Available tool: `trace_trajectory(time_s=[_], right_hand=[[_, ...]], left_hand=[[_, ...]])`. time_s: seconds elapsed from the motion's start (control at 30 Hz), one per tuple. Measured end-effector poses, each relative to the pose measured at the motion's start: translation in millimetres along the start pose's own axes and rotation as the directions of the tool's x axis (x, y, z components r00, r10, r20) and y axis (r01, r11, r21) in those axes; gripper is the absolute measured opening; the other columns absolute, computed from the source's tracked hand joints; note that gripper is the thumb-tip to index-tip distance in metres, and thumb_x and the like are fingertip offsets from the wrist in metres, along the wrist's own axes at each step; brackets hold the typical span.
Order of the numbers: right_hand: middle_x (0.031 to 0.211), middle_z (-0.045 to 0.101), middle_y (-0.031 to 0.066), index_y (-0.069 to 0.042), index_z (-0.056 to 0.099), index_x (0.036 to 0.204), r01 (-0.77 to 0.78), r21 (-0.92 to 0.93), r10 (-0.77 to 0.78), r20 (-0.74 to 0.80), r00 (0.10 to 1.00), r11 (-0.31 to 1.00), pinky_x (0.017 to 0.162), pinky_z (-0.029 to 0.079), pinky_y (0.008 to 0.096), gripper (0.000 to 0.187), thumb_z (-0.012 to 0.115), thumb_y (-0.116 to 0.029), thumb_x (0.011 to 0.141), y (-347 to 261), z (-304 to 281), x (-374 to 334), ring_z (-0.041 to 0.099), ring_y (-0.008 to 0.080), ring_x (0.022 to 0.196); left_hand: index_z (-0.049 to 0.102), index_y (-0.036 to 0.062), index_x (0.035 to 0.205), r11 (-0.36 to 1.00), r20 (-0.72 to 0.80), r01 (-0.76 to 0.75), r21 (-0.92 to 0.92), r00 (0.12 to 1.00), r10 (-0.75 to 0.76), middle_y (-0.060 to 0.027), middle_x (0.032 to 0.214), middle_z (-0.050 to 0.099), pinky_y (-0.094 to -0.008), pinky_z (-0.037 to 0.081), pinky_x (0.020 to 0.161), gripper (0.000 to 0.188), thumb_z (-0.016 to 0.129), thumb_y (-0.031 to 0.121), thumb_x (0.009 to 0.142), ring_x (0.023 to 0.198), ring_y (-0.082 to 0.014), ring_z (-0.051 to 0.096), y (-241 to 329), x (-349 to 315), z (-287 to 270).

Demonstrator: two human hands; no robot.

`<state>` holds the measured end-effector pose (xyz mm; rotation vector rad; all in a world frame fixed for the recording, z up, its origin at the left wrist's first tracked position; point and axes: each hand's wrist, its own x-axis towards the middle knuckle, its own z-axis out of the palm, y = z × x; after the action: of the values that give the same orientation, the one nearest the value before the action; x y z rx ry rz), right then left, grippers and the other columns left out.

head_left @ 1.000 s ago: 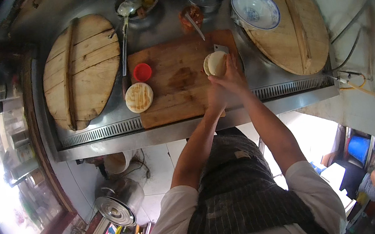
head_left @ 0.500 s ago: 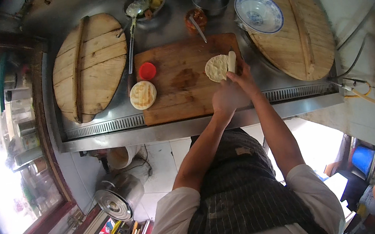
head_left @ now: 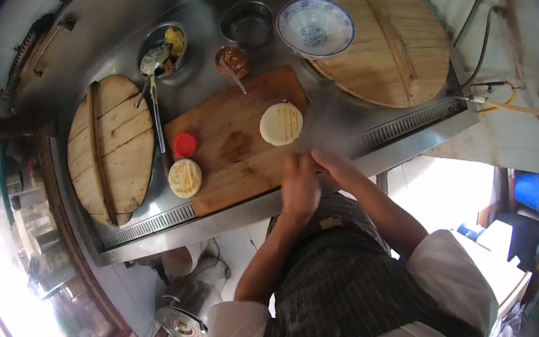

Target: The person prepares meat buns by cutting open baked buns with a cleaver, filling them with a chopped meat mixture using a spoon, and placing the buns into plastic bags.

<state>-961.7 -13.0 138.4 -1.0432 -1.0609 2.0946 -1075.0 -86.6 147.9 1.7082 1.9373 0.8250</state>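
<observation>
A round flatbread with browned stripes lies closed on the right part of the wooden cutting board. Just below it, at the board's near edge, my left hand and my right hand come together, fingertips meeting. Motion blur and overlap hide how the fingers are bent, and nothing shows between them. A second browned flatbread rests at the board's left edge, beside a small red cup-shaped lid.
Two round wooden lids flank the board; a blue-and-white bowl sits on the right one. Behind stand a metal bowl of food with a ladle, a dark metal bowl and a jar of reddish sauce with a spoon. A slotted drain runs along the counter's front.
The right-hand flatbread, split with its top half folded up by my right hand, is now closed. Both hands have drawn back off it toward me. The view has tilted.
</observation>
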Motion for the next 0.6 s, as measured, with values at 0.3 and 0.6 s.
trace_trajectory(time_s=[0.3,0.6], right_hand=[[0.102,0.061,0.0138,0.004,0.050,0.117,-0.073,-0.733,-0.512,-0.539,0.669,0.676,0.074,0.051,0.0337,0.033,0.057,-0.008,0.086,-47,-204,89,0.061,0.0212,0.095],[0.090,0.058,0.0114,0.002,0.052,0.109,0.196,-0.204,-0.281,-0.602,0.747,0.959,0.066,0.048,0.0302,0.034,0.057,-0.001,0.076,-33,-123,46,0.058,0.0201,0.078]], left_hand=[[0.057,0.0050,0.111,0.978,-0.148,-0.175,0.111,0.970,0.190,-0.0140,0.113,0.056,-0.0425,0.044,0.090,0.034,0.061,0.008,0.077,0.111,-0.0311,0.050,6,50,28],[0.060,0.0029,0.106,0.686,0.231,0.638,-0.350,0.769,-0.597,-0.0220,0.100,0.060,-0.0432,0.048,0.081,0.026,0.062,0.008,0.081,0.093,-0.0359,0.059,-84,-17,-96]])
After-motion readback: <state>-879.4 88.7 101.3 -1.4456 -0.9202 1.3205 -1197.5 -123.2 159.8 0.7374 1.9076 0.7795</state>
